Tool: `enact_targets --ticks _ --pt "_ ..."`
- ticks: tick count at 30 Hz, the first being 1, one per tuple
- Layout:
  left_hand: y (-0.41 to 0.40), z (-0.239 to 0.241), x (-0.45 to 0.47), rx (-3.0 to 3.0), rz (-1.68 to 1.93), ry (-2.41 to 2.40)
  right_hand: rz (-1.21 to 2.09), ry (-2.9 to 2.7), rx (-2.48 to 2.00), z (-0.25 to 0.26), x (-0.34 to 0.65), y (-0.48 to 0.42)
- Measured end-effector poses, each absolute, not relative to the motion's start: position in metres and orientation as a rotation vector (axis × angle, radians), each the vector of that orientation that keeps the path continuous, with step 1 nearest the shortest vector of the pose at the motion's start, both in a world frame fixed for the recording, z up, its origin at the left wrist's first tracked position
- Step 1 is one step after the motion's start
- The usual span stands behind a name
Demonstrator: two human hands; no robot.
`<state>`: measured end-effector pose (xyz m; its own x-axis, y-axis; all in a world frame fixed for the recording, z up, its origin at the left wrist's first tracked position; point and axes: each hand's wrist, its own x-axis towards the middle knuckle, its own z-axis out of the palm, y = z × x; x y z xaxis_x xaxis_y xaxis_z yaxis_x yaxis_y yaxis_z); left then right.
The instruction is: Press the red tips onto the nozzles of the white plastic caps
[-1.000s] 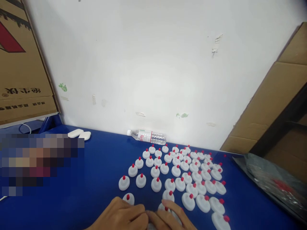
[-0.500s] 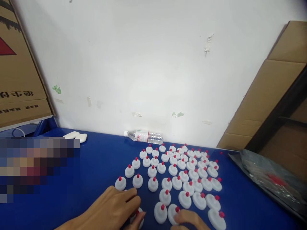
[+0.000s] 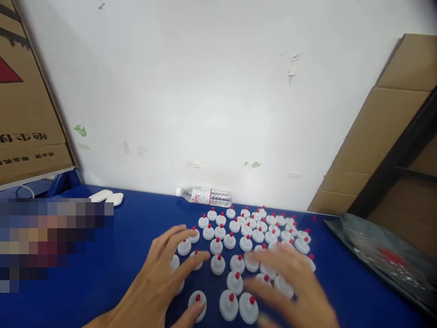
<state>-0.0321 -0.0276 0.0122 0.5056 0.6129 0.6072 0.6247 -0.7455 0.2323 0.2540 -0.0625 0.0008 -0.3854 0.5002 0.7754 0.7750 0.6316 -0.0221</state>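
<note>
Many white, round, cap-like pieces with red tips (image 3: pixel 217 265) stand spread over the blue table (image 3: pixel 136 232). My left hand (image 3: pixel 155 269) is open above the left side of the group, its fingers apart. Its thumb reaches over a white piece (image 3: pixel 195 304) near the front edge of the picture; I cannot tell if they touch. On the right, my right hand (image 3: pixel 293 282) hovers over the pieces with fingers spread, somewhat blurred by motion. Nothing shows in either hand. Several pieces are partly hidden beneath both hands.
A clear plastic bottle (image 3: pixel 204 196) lies against the white wall (image 3: pixel 218 100). Two smooth white objects (image 3: pixel 114 199) rest at the back left. A grey plastic bag (image 3: pixel 382 255) lies at the right edge, below cardboard (image 3: pixel 358 132). A printed carton (image 3: pixel 30 109) stands left.
Both hands have risen from the front pieces and moved away from me, their fingers spreading. The pieces they were touching now stand uncovered at the front.
</note>
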Motion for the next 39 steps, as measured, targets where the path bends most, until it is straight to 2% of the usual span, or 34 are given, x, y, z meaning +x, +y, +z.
enact_targets --ticks 3,7,16,20,29,34,39 --pt "-0.022 0.002 -0.028 -2.691 -0.988 -1.359 -0.345 -1.801 -1.309 0.021 0.302 -0.031" --pt "-0.014 -0.014 -0.023 -2.746 -0.97 -1.504 0.033 -1.5 -1.556 0.011 0.36 0.011" --pt "0.016 -0.022 0.008 -2.915 -1.002 -1.405 0.535 -1.4 -1.463 -0.035 0.355 0.041" --pt "0.027 -0.023 0.015 -2.979 -1.129 -1.385 0.609 -1.343 -1.372 -0.033 0.352 0.054" --pt "0.063 -0.012 0.022 -2.966 -1.769 -1.789 0.85 -1.252 -1.251 -0.021 0.369 0.084" --pt "0.069 -0.02 0.041 -3.017 -1.722 -1.759 0.983 -1.315 -1.191 -0.026 0.346 0.08" --pt "0.066 -0.019 0.052 -2.989 -1.647 -1.744 0.95 -1.337 -1.178 -0.027 0.336 0.079"
